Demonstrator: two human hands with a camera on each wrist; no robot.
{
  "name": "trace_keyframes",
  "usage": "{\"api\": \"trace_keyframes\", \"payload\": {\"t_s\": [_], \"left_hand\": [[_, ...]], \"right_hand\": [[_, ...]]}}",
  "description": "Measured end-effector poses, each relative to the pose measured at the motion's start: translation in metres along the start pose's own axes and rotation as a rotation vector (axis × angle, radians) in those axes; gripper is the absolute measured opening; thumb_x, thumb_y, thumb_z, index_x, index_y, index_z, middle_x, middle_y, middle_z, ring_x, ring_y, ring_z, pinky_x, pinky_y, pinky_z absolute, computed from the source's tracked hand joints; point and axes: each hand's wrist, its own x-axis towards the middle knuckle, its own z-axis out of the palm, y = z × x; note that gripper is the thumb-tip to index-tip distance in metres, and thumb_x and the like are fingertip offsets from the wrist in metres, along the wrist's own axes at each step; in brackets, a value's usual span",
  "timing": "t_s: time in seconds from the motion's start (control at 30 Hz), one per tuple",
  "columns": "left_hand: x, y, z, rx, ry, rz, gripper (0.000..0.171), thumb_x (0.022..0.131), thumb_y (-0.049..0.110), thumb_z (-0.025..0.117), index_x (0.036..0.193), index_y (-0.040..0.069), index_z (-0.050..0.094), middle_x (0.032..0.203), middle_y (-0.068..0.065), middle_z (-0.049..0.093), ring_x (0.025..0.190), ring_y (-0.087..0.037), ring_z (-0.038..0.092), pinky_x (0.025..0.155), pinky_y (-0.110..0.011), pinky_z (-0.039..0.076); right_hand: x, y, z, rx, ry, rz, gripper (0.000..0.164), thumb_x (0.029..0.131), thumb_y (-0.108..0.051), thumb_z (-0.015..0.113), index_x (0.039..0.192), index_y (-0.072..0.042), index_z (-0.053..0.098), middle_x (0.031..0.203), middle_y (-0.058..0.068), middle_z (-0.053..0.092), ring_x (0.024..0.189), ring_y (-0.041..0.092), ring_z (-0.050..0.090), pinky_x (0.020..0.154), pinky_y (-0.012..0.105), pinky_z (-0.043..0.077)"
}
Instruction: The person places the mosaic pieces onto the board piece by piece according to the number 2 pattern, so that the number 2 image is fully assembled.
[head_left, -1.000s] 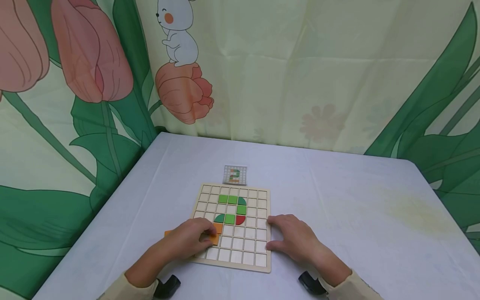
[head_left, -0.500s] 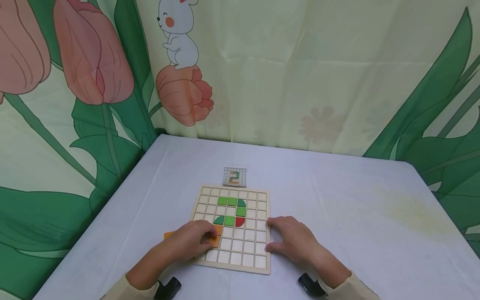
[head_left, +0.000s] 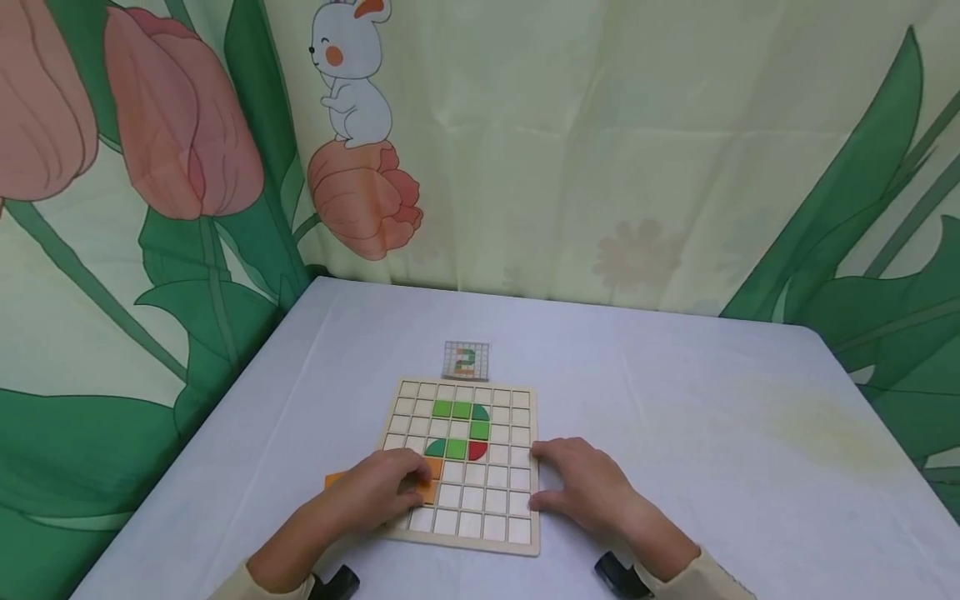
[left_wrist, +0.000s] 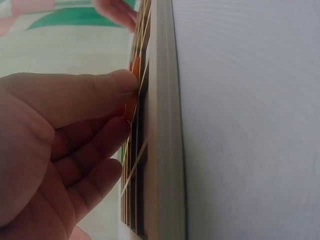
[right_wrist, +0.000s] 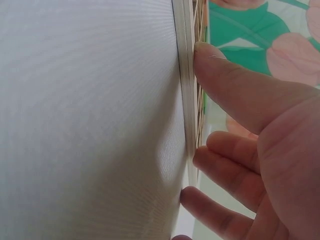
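Note:
A wooden grid board lies on the white-covered table. Green squares, dark green quarter-rounds and a red quarter-round fill some cells in a curved figure. At the board's left side my left hand pinches an orange tile low over the cells, its thumb on the tile in the left wrist view. Another orange tile lies just above it. My right hand rests thumb and fingertips on the board's right edge, fingers relaxed and apart.
Beyond the board lies a small pattern card with a gridded figure like a 2. An orange piece shows on the table behind the left wrist. A curtain printed with tulips and a rabbit hangs behind the table.
The head view has tilted slightly up, so the board and table sit a little lower in it. Both hands keep their places at the board.

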Motion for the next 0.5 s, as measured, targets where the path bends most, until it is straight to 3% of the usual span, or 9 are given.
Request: {"api": "trace_keyframes", "payload": {"t_s": [0.5], "left_hand": [[0.0003,0.0014,0.0038,-0.014,0.005,-0.003,0.018,0.084,0.013,0.081,0.091,0.022,0.068,0.092,0.018,0.061,0.089,-0.006,0.056,0.084,-0.035,0.052]], "right_hand": [[-0.0042,0.0013,-0.0012,0.016,0.007,-0.042,0.058,0.077,-0.036,0.085,0.124,-0.008,0.065,0.123,0.009,0.065,0.119,0.033,0.056,0.097,0.054,0.046]]}}
